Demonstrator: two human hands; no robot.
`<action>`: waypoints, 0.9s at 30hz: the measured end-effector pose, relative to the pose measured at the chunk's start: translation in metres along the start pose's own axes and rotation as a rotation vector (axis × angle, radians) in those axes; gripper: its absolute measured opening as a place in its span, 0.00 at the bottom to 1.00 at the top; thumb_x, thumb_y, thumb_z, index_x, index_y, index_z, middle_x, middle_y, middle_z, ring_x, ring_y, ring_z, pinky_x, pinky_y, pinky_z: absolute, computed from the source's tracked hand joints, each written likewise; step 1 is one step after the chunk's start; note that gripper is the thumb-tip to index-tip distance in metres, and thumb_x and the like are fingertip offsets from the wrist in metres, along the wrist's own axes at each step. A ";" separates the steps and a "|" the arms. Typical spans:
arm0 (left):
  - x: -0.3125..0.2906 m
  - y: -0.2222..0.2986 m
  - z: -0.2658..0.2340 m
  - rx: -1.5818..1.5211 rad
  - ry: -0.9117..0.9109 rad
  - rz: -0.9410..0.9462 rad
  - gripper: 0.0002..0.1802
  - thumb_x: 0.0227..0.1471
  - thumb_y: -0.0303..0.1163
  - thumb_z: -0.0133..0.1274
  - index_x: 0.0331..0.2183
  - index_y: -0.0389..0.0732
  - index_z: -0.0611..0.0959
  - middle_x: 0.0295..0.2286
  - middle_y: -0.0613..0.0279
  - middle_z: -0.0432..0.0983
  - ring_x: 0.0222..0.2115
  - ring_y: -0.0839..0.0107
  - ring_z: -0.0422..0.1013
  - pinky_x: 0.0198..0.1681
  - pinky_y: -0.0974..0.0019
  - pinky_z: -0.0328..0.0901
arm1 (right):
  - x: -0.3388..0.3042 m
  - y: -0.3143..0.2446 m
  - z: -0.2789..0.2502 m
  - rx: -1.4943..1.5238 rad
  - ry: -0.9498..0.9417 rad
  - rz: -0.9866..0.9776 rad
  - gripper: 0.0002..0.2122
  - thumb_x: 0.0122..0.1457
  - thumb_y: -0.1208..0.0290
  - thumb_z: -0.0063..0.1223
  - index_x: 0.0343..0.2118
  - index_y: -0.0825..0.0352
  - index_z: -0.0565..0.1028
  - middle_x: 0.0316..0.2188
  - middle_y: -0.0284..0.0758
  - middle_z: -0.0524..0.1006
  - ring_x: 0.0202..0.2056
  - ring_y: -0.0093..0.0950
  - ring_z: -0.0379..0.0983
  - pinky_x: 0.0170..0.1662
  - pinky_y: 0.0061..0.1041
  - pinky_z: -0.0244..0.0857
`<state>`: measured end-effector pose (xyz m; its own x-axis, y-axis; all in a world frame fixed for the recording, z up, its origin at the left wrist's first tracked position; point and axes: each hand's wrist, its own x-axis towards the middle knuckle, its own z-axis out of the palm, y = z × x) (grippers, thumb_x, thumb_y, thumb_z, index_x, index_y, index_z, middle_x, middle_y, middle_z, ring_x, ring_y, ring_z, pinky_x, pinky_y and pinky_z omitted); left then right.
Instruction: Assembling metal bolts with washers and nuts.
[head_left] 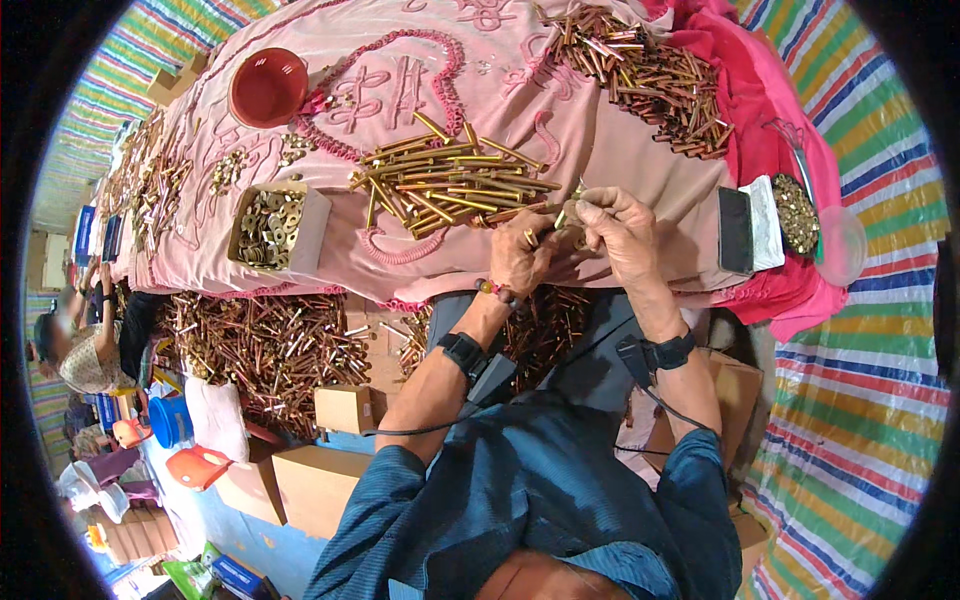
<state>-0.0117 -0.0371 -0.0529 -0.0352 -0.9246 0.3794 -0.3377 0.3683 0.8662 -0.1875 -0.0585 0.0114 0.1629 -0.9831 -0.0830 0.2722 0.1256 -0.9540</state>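
My left hand [518,255] is closed around a brass-coloured bolt, mostly hidden by the fingers. Close against it, my right hand [620,232] pinches a small metal piece at the bolt's end; its exact shape is too small to make out. Just beyond both hands lies a loose heap of long golden bolts [450,180] on the pink cloth [640,185]. To the left stands an open carton of round flat washers [272,228].
A red bowl [268,88] sits far left, and a larger bolt pile [640,75] far right. A dark phone [735,230] and a tub of small parts [797,215] lie right. More bolts [270,350] are heaped below the table edge. Another person [95,350] works far left.
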 end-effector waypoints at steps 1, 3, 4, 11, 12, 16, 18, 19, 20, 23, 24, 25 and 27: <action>0.000 0.000 0.000 0.002 -0.002 -0.004 0.11 0.48 0.24 0.61 0.38 0.37 0.85 0.39 0.46 0.82 0.38 0.48 0.79 0.41 0.56 0.73 | 0.000 0.000 0.003 -0.058 -0.015 -0.043 0.06 0.63 0.73 0.62 0.41 0.67 0.80 0.28 0.28 0.81 0.21 0.11 0.69 0.24 0.11 0.62; -0.001 0.000 -0.001 0.004 -0.008 -0.011 0.12 0.48 0.24 0.61 0.38 0.37 0.84 0.39 0.46 0.81 0.38 0.48 0.79 0.41 0.56 0.73 | 0.000 -0.002 0.009 -0.174 -0.044 -0.131 0.07 0.64 0.72 0.61 0.41 0.68 0.80 0.27 0.27 0.80 0.22 0.11 0.69 0.23 0.12 0.63; -0.001 -0.001 0.000 -0.015 0.004 -0.006 0.09 0.50 0.25 0.61 0.37 0.37 0.85 0.36 0.48 0.81 0.35 0.52 0.78 0.38 0.58 0.72 | -0.001 -0.004 0.012 -0.229 -0.033 -0.155 0.07 0.64 0.72 0.61 0.40 0.69 0.80 0.27 0.27 0.80 0.22 0.11 0.69 0.24 0.13 0.64; 0.001 0.002 0.001 0.078 0.049 0.053 0.09 0.54 0.33 0.62 0.31 0.37 0.84 0.25 0.50 0.78 0.26 0.55 0.76 0.29 0.57 0.69 | 0.003 -0.019 -0.019 -0.539 0.161 -0.179 0.08 0.63 0.68 0.61 0.38 0.69 0.81 0.26 0.29 0.80 0.24 0.16 0.73 0.28 0.18 0.68; 0.001 0.004 -0.001 0.099 0.020 0.021 0.08 0.53 0.32 0.62 0.33 0.38 0.84 0.31 0.48 0.79 0.32 0.51 0.77 0.34 0.56 0.71 | 0.009 -0.021 -0.032 -0.563 0.235 -0.193 0.09 0.63 0.68 0.61 0.38 0.69 0.82 0.26 0.31 0.81 0.25 0.19 0.75 0.30 0.20 0.70; 0.001 0.012 -0.004 0.046 -0.031 -0.164 0.11 0.52 0.30 0.62 0.38 0.38 0.84 0.34 0.49 0.82 0.34 0.52 0.80 0.38 0.57 0.73 | 0.043 -0.041 -0.099 -1.101 0.443 -0.261 0.12 0.63 0.67 0.56 0.45 0.68 0.80 0.35 0.47 0.82 0.39 0.45 0.80 0.45 0.36 0.73; 0.005 0.020 -0.002 0.020 -0.031 -0.143 0.13 0.53 0.31 0.62 0.41 0.38 0.84 0.33 0.51 0.82 0.33 0.56 0.80 0.37 0.59 0.73 | 0.070 -0.028 -0.152 -1.257 0.446 -0.444 0.10 0.62 0.69 0.57 0.44 0.65 0.81 0.35 0.46 0.83 0.39 0.43 0.81 0.44 0.38 0.73; 0.005 0.020 -0.003 0.004 -0.010 -0.097 0.14 0.54 0.31 0.61 0.43 0.38 0.84 0.32 0.52 0.83 0.32 0.59 0.80 0.37 0.60 0.73 | 0.080 -0.027 -0.156 -1.323 0.435 -0.534 0.09 0.61 0.70 0.58 0.43 0.64 0.82 0.36 0.45 0.83 0.39 0.42 0.81 0.43 0.38 0.73; 0.006 0.020 -0.004 -0.012 0.012 -0.051 0.15 0.55 0.32 0.61 0.44 0.37 0.85 0.32 0.53 0.83 0.31 0.62 0.81 0.36 0.62 0.73 | 0.089 -0.027 -0.160 -1.430 0.442 -0.552 0.10 0.60 0.71 0.58 0.44 0.63 0.82 0.35 0.45 0.81 0.39 0.45 0.79 0.42 0.42 0.72; 0.001 0.014 -0.003 0.026 0.038 -0.119 0.16 0.55 0.31 0.61 0.46 0.38 0.83 0.31 0.54 0.83 0.31 0.63 0.81 0.36 0.62 0.73 | 0.112 -0.031 -0.148 -1.539 0.277 -0.515 0.11 0.61 0.70 0.57 0.45 0.62 0.82 0.34 0.44 0.79 0.38 0.46 0.78 0.41 0.44 0.71; -0.001 0.009 -0.002 -0.030 0.054 -0.111 0.16 0.56 0.31 0.61 0.46 0.38 0.83 0.31 0.54 0.83 0.31 0.64 0.81 0.36 0.62 0.74 | 0.119 -0.032 -0.142 -1.663 0.250 -0.457 0.11 0.61 0.71 0.55 0.46 0.59 0.81 0.34 0.46 0.78 0.37 0.49 0.78 0.40 0.46 0.71; 0.001 0.014 -0.002 -0.016 0.053 -0.079 0.16 0.55 0.30 0.61 0.46 0.37 0.83 0.32 0.55 0.83 0.33 0.63 0.81 0.37 0.62 0.74 | 0.126 -0.029 -0.148 -1.741 0.230 -0.478 0.12 0.61 0.72 0.54 0.47 0.58 0.81 0.34 0.47 0.78 0.37 0.49 0.78 0.40 0.48 0.71; 0.006 0.021 -0.003 -0.017 0.011 -0.086 0.17 0.54 0.30 0.62 0.46 0.37 0.83 0.35 0.53 0.84 0.36 0.62 0.82 0.40 0.61 0.74 | 0.141 -0.024 -0.164 -1.896 0.188 -0.527 0.13 0.61 0.72 0.53 0.48 0.56 0.81 0.34 0.48 0.77 0.36 0.50 0.78 0.39 0.50 0.71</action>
<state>-0.0163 -0.0345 -0.0315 0.0034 -0.9517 0.3071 -0.3228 0.2896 0.9010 -0.3263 -0.2216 -0.0245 0.2992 -0.8841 0.3589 -0.9540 -0.2857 0.0914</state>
